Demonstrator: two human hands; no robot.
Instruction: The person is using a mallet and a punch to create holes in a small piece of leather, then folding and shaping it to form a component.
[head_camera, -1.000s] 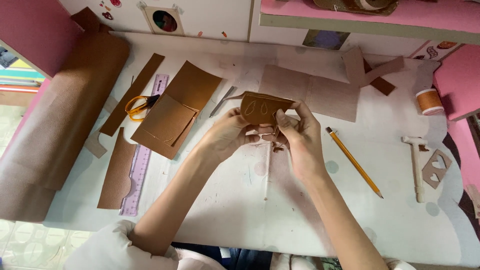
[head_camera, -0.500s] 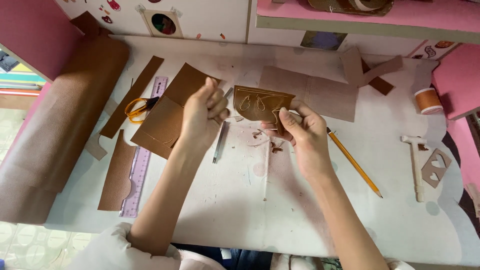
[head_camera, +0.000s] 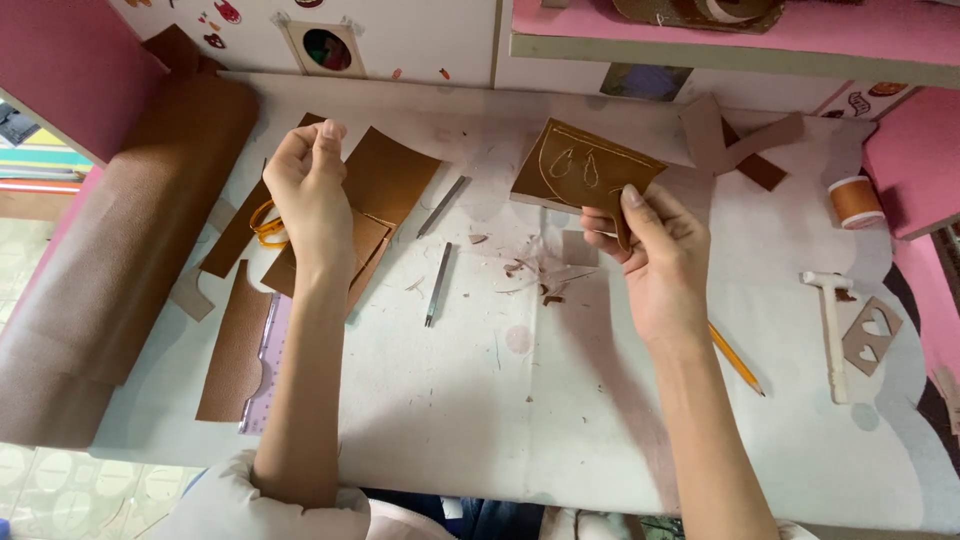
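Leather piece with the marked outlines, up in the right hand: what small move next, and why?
Probably lower the left hand onto the orange-handled scissors just beneath it. The right hand holds the brown leather piece above the table, its drawn outlines uncut, and the left looks empty.

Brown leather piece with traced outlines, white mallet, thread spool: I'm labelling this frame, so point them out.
Brown leather piece (head_camera: 575, 170), head view, its traced face.
White mallet (head_camera: 831, 330), head view, its handle.
Orange thread spool (head_camera: 853, 200), head view, its wound side.

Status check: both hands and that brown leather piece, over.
Right hand pinching brown leather piece, held above table. Left hand closed over leather sheets, beside orange scissors. Scraps between hands.
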